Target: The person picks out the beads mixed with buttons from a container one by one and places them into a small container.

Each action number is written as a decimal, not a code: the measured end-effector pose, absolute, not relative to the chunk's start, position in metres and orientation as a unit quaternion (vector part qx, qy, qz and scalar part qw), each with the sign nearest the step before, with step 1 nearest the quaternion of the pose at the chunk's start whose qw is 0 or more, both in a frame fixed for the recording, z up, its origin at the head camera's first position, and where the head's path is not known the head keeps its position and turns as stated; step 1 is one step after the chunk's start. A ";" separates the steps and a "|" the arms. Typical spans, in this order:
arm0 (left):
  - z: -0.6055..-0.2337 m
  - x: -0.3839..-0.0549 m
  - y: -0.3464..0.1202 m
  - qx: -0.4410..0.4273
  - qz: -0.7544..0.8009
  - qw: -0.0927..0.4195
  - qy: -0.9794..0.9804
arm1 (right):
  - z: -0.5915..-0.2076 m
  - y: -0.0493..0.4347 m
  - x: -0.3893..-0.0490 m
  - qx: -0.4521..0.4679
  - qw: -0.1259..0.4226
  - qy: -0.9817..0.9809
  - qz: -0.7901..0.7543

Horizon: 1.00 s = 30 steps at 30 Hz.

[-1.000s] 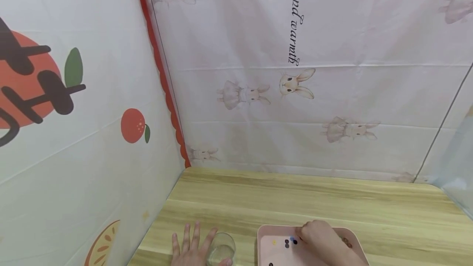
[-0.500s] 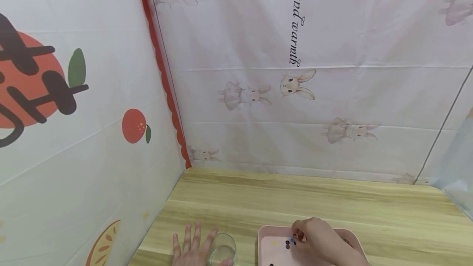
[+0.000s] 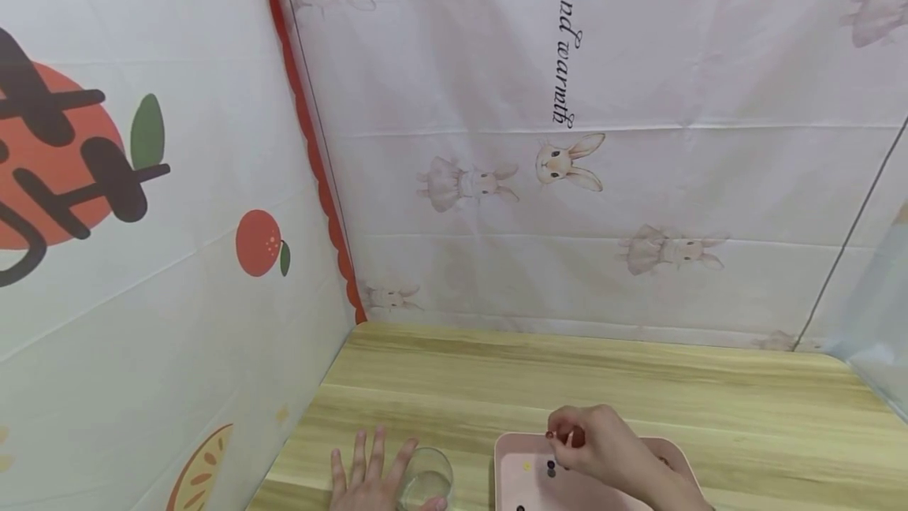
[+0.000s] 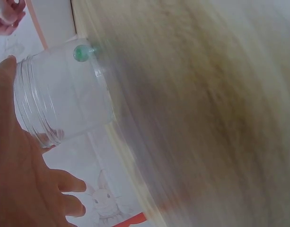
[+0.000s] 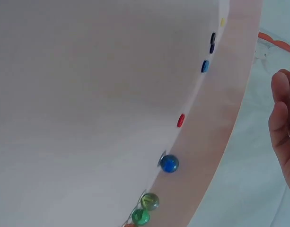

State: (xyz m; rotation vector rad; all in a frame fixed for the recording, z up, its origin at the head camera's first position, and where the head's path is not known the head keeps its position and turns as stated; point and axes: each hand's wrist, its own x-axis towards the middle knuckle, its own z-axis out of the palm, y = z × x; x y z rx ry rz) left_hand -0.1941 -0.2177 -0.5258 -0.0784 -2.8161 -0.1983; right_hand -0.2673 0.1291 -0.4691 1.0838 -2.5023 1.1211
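While the left hand (image 3: 365, 489) kept its fingers wide, a clear jar (image 3: 426, 473) stood upright in the crook of its thumb and index finger, toward the left edge of the tabletop (image 3: 567, 373). The right hand (image 3: 603, 448) was narrowed to a pinch on a small reddish piece (image 3: 549, 435), over the far edge of the pink tray (image 3: 567, 495); its kind was too small to tell. Only the left wrist view showed a green marble (image 4: 81, 53), through the jar's wall near its base, and the threaded neck. The head view showed a yellow piece (image 3: 526, 466) near the tray's far left corner and two dark discs (image 3: 551, 469) beside it. Farther along the tray's wall, the right wrist view added a blue disc (image 5: 205, 66), a red disc (image 5: 181, 120), a blue marble (image 5: 170, 163) and two greenish marbles (image 5: 145, 209), touching or nearly so; there the pinch could not be made out.
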 end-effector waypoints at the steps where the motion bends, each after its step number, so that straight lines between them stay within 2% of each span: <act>1: -0.526 -0.194 -0.218 -0.028 -0.069 0.161 -0.984 | -0.469 0.128 -0.268 0.367 0.095 -0.841 0.386; 8: -0.529 -0.195 -0.218 -0.032 -0.058 0.182 -0.981 | -0.464 0.118 -0.268 0.349 0.070 -0.818 0.451; 14: -0.528 -0.195 -0.218 -0.032 -0.062 0.178 -0.982 | -0.455 0.105 -0.267 0.321 0.039 -0.812 0.485; 23: -0.529 -0.194 -0.219 -0.033 -0.055 0.205 -0.977 | -0.449 0.081 -0.263 0.334 0.026 -0.801 0.496; 30: -0.526 -0.192 -0.219 -0.021 -0.069 0.181 -0.981 | -0.446 0.066 -0.258 0.352 0.035 -0.787 0.505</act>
